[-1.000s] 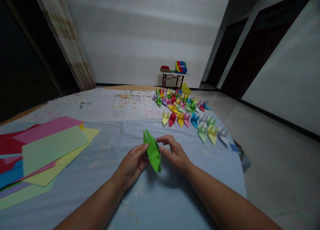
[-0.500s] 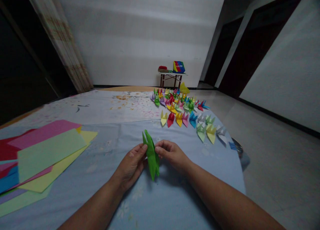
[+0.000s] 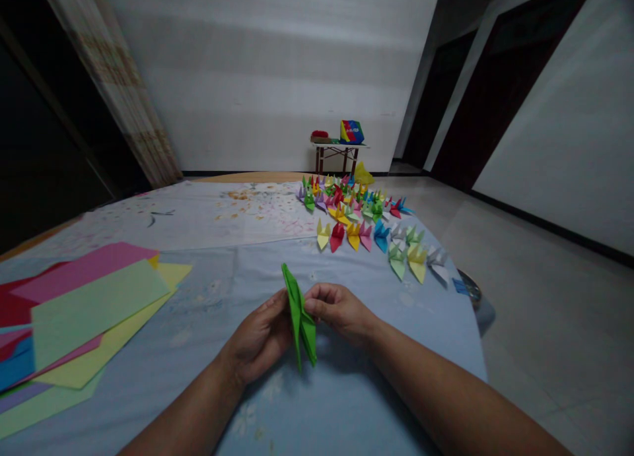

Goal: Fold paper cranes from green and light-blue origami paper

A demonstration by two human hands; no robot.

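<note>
A bright green folded paper point(image 3: 298, 314), long and narrow with pointed ends, is held upright between both hands just above the table. My left hand point(image 3: 262, 337) grips it from the left, its fingers partly hidden behind the paper. From the right, my right hand point(image 3: 337, 307) pinches its edge between thumb and fingers. The lower end splits into two points. Beyond the hands, a row of folded paper cranes point(image 3: 353, 237) in several colours stands on the blue tablecloth point(image 3: 208, 350).
Coloured paper sheets point(image 3: 99, 304) lie in an overlapping pile at the left. Many more paper cranes point(image 3: 341, 195) crowd the far right of the table. Behind it, a small stand point(image 3: 339, 147) bears a colourful box point(image 3: 351, 132). The table's right edge curves beside the floor.
The green paper has turned in my hands; its two upper points now appear as one and its lower points have spread apart. The view has shifted slightly.
</note>
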